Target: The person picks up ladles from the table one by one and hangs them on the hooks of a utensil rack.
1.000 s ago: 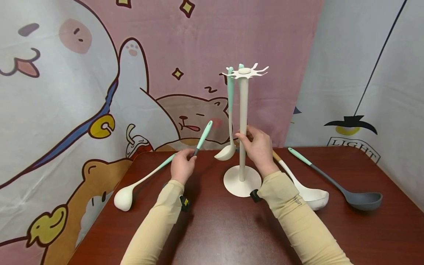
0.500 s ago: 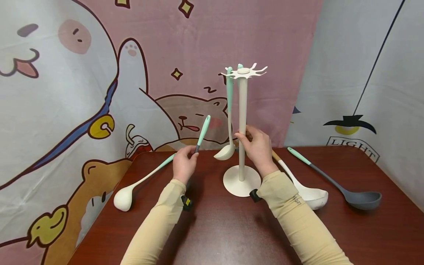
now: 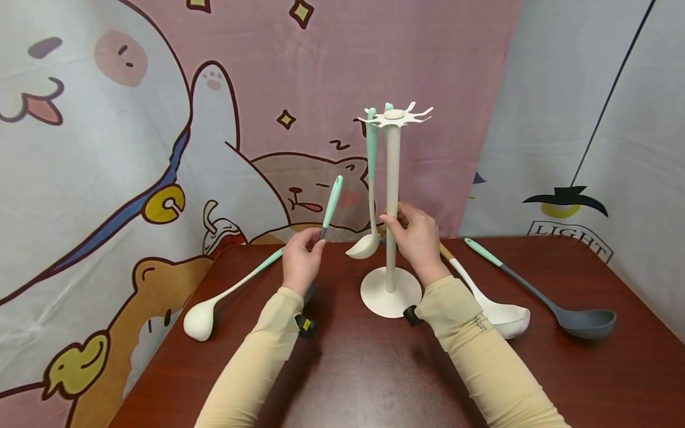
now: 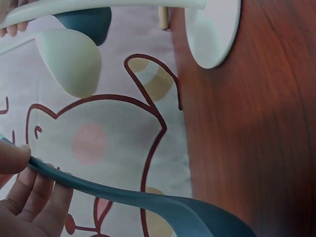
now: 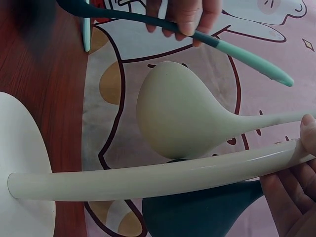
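In the head view my left hand (image 3: 302,258) holds a dark grey ladle by its shaft, its mint-green handle (image 3: 332,205) pointing up. The left wrist view shows this ladle's dark shaft (image 4: 113,192) pinched between thumb and fingers; its bowl is cut off by the frame. My right hand (image 3: 418,241) grips the pole of a white utensil stand (image 3: 393,178), which stands upright on its round base. From the stand's hooked top hangs a white ladle (image 3: 365,245) with a mint handle. Behind the pole hangs another utensil with a dark head (image 5: 197,212).
A white ladle (image 3: 199,321) with a mint handle lies at the table's left. On the right lie a white ladle (image 3: 508,321) with a wooden-coloured handle, partly behind the right arm, and a dark grey ladle (image 3: 585,323). A cartoon cloth (image 3: 321,71) hangs behind the table.
My left hand has risen and shifted slightly right with the dark grey ladle, whose handle now points more steeply upward. My right hand stays on the pole.
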Tool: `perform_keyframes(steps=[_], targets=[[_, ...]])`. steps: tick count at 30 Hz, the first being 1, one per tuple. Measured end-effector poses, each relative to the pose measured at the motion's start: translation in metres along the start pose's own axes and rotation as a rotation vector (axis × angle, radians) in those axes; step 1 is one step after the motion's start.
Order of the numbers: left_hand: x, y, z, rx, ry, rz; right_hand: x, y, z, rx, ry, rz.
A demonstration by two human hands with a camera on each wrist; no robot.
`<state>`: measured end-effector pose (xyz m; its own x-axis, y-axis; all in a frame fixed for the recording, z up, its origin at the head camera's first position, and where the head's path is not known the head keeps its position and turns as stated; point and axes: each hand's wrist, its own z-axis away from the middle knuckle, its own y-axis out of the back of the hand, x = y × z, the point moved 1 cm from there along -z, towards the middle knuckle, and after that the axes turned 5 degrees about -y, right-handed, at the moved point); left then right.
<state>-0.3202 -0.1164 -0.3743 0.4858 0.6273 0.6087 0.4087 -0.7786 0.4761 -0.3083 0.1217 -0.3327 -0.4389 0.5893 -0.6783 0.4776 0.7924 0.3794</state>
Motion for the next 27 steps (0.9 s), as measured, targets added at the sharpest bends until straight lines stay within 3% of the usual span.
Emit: perform_keyframes(steps=[10,18,27], targets=[[0.022,0.006,-0.01,0.028,-0.064,0.085,-0.001,0.0,0.0,-0.002,-0.001,0.001],[0.038,0.01,-0.019,0.062,-0.143,0.111,0.0,0.0,0.0,-0.004,-0.001,0.001],[0.054,0.015,-0.024,0.096,-0.187,0.147,0.0,0.0,0.001,0.007,0.018,-0.004]])
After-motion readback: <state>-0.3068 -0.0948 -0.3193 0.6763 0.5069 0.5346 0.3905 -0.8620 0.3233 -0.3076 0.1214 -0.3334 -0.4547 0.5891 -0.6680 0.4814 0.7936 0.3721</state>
